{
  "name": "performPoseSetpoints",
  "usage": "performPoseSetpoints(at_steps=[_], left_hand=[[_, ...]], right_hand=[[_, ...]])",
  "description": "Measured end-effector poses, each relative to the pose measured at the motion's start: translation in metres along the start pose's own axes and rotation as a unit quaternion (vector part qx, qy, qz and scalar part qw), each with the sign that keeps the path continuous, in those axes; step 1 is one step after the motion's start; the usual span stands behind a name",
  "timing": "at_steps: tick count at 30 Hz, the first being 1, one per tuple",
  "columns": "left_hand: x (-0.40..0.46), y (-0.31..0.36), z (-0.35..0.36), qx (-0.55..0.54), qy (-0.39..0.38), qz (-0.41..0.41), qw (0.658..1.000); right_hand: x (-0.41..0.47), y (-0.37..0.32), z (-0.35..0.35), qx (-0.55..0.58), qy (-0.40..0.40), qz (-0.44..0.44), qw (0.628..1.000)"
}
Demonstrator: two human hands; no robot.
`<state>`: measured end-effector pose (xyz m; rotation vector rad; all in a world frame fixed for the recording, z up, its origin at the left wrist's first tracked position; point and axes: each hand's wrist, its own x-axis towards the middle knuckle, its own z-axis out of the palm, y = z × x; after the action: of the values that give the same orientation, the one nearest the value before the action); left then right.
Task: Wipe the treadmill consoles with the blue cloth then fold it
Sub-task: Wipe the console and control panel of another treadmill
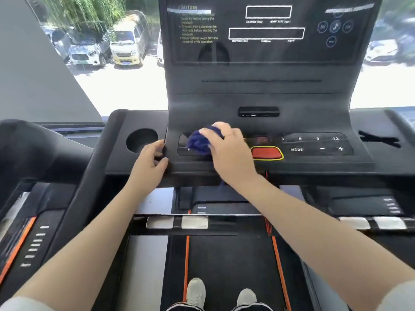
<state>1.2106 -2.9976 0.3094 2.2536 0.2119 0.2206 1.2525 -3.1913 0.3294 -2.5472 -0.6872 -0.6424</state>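
Two pale grey shoes (196,292) of mine stand on the black treadmill belt (231,265) edged with orange stripes, at the bottom of the view, and both bare forearms reach up from there. My right hand (226,149) is curled over a crumpled dark blue cloth (199,142), fingers bent round the bundle and pressing it onto the left part of the black treadmill console (258,97), where it covers part of a glossy button panel. My left hand (150,158) grips the console's front edge just left of the cloth, fingers on top and thumb hooked under. Just right of my right hand sits a red stop button with a yellow rim (267,153), then keys marked 3, 6, 9, 12, MODE, minus and plus. A round black cup holder (141,140) lies beyond my left hand. Above, the dark display screen (267,30) carries white caution text, and parked cars (105,46) show through the window.
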Motion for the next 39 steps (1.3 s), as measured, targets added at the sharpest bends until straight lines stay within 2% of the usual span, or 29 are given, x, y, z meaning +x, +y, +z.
performPoseSetpoints(at_steps=[2,6,13,16,19,21,24,26,31,36,38,39], left_hand=[[0.004,-0.004,-0.004,-0.042,0.015,-0.016,0.999],[0.011,-0.01,-0.011,-0.134,0.007,-0.044,0.99],[0.015,-0.005,-0.014,-0.037,-0.034,0.024,0.998],[0.017,0.003,-0.014,-0.053,-0.072,0.05,0.995],[0.022,-0.003,-0.011,-0.042,-0.103,0.056,0.992],[0.023,-0.006,-0.009,-0.032,-0.096,0.048,0.994],[0.021,-0.003,-0.007,-0.064,-0.074,0.028,0.995],[0.021,-0.001,-0.006,-0.073,-0.066,0.027,0.995],[0.022,-0.002,-0.008,-0.104,-0.055,0.016,0.993],[0.021,-0.001,-0.008,-0.129,-0.037,0.016,0.991],[0.022,-0.002,-0.009,-0.154,-0.034,-0.004,0.987],[0.024,-0.003,-0.009,-0.163,-0.033,-0.014,0.986]], right_hand=[[-0.017,-0.029,0.022,-0.055,0.0,-0.063,0.997],[-0.038,-0.053,0.057,-0.122,-0.06,-0.12,0.983],[-0.053,0.006,0.05,-0.212,-0.026,-0.264,0.941],[-0.058,0.037,0.027,-0.241,-0.015,-0.241,0.94],[-0.072,0.065,0.0,-0.24,0.018,-0.142,0.96],[-0.078,0.074,-0.009,-0.228,0.036,-0.088,0.969],[-0.071,0.059,0.001,-0.204,0.069,-0.052,0.975],[-0.059,0.035,0.014,-0.177,0.076,-0.074,0.978],[-0.04,-0.025,0.047,-0.138,-0.002,-0.16,0.977],[-0.024,-0.03,0.052,-0.131,-0.017,-0.205,0.97],[-0.009,-0.023,0.053,-0.126,-0.026,-0.175,0.976],[0.001,-0.022,0.053,-0.119,-0.032,-0.131,0.984]])
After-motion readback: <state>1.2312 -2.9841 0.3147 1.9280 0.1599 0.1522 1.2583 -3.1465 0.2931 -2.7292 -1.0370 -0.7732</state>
